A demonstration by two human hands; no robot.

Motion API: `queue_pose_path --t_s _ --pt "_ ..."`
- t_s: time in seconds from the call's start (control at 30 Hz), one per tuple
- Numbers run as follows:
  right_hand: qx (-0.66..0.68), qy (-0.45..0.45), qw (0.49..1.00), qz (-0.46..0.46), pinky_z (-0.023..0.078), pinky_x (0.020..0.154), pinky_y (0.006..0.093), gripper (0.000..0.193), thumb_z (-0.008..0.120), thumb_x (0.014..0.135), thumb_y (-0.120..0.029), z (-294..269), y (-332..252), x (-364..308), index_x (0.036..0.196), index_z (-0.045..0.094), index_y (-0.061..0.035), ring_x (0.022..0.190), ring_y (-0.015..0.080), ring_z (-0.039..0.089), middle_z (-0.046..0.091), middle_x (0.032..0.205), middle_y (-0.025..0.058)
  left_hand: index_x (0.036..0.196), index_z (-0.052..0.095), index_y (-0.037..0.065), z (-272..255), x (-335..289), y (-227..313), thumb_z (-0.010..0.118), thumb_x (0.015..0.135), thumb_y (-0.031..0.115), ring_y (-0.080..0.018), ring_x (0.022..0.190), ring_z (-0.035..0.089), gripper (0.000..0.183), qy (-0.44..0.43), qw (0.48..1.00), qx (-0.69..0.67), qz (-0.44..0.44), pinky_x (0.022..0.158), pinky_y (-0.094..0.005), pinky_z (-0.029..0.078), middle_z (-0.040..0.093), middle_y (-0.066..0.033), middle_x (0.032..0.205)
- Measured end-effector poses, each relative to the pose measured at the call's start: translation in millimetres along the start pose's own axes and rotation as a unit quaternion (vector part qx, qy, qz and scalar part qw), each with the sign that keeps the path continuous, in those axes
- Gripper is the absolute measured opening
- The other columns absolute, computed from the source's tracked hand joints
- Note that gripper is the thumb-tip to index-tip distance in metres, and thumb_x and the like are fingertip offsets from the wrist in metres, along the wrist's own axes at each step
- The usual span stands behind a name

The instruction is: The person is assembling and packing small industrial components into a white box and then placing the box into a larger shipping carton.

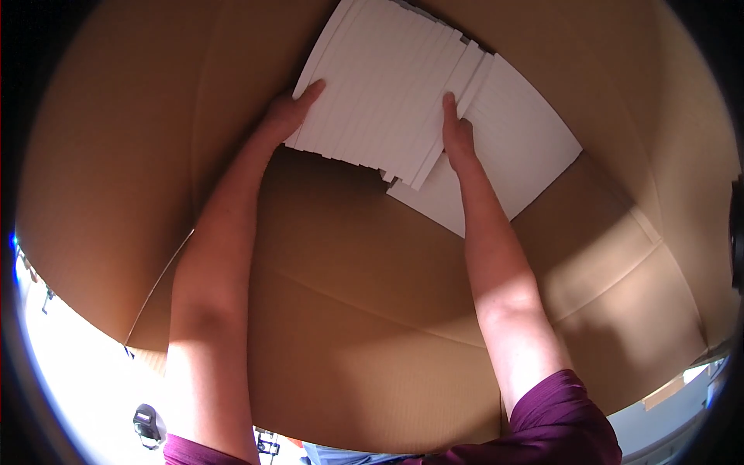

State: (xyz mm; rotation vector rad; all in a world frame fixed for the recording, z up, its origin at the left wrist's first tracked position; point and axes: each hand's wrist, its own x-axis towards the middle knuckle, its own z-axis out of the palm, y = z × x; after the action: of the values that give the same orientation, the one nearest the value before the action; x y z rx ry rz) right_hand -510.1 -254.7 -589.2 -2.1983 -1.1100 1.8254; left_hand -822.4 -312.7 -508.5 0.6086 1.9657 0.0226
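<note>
Deep inside a large brown cardboard box (pixel 364 279), both my arms reach forward to a row of thin white flat pieces (pixel 380 85) packed closely together. They look like card or folded cartons, but I cannot tell exactly which. My left hand (pixel 288 116) grips the row's left side, its thumb laid over the top and its other fingers hidden. On the opposite side, my right hand (pixel 458 141) holds the row's right edge with the thumb pointing up along it. A wide white panel (pixel 519 132) lies flat beside and partly beneath the row, just right of my right hand.
Tall box walls rise on the left (pixel 116 178) and right (pixel 651 116), with creases near the bottom. The near wall's edge runs below my forearms. Outside, at lower left, a small black device (pixel 146 425) sits on a bright surface.
</note>
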Motion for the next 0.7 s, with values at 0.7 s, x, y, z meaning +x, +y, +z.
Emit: queue_pose_path --t_s 0.7 --pt "0.011 0.002 0.999 0.036 0.043 0.105 0.0383 0.104 0.048 0.090 -0.078 1.7 -8.5 -11.2 0.128 0.055 0.0188 0.121 0.0394 0.058 0.060 0.127 0.0335 0.107 0.063 -0.007 27.5 -2.3 24.2 0.039 0.103 0.055 -0.0462 0.108 0.064 0.066 0.191 0.963 0.191 0.018 0.093 -0.0507 0.052 0.067 -0.0316 0.110"
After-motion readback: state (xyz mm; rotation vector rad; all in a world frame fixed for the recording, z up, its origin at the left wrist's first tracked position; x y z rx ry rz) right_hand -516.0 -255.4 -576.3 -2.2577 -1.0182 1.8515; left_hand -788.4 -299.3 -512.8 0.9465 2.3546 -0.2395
